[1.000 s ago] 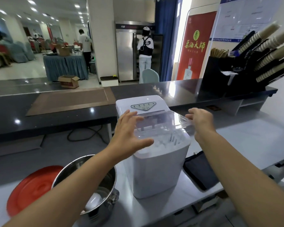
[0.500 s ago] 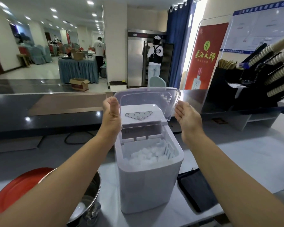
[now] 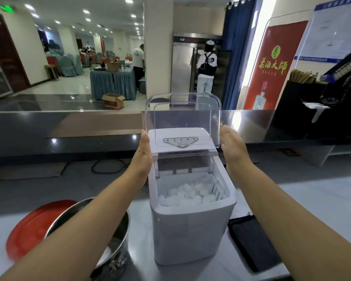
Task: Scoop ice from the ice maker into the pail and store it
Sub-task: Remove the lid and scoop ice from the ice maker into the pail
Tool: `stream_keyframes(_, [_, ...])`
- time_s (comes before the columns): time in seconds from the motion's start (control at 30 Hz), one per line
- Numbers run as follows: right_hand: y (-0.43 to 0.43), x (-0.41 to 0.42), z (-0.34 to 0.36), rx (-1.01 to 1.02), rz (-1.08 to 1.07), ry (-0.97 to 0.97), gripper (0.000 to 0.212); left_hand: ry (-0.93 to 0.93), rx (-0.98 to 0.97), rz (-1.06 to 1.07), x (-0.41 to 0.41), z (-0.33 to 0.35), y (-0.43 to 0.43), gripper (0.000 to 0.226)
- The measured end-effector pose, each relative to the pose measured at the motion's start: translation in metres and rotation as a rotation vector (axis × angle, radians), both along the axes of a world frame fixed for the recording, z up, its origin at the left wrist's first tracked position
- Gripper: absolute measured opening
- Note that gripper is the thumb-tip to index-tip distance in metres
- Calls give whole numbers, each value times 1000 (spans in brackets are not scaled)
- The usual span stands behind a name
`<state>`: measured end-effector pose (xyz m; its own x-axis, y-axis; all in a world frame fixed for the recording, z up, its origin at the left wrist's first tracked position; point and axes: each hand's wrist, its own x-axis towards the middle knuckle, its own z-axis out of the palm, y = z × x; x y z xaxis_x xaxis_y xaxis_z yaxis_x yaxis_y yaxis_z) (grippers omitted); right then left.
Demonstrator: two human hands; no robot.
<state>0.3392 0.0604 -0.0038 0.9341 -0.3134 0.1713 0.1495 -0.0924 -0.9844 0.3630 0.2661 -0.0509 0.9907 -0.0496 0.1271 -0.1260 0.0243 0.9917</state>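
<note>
A pale grey worktop carries everything within arm's reach. The boxy white plastic ice maker stands at its near edge, squarely in front of the person, so the basket opens toward them. Just left of it sits the round stainless-steel pail, close enough, I judge, for a short carry from the basket. A flat red round lid lies beside the pail on its far left, probably set aside for covering it later. A black flat pad lies right of the machine.

The clear plastic hinged cover stands upright above the control panel, exposing the white ice cubes heaped in the basket. The left hand and right hand flank the cover's lower sides, fingers extended and flat against it, not wrapped round anything, seemingly steadying it open. No scoop is plainly visible.
</note>
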Motion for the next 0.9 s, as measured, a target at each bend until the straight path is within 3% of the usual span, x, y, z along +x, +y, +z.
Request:
stream_keyframes(0.1, [4,-1,-5,-12,-83,2,33,-8,-27,-31,-2,5,6,67])
stream_keyframes(0.2, [15,-2,-6,-3,-178,5,13,-4,-19,-55,2,9,15,66])
stream_keyframes(0.4, [64,-8,2,-45,-210,-41,19,33,40,-155,11,18,42,73])
stream_keyframes(0.5, [97,-15,8,-88,-96,-52,18,11,55,-165,12,23,63,68])
stream_keyframes(0.7, [179,-24,-6,-239,332,75,21,-90,116,-34,10,14,125,16])
stream_keyframes(0.8, [216,-24,-32,-389,527,274,15,-88,135,-33,11,-2,154,18])
stream_keyframes(0.9, [246,-23,-64,-708,665,408,21,-44,194,-77,12,-22,179,23])
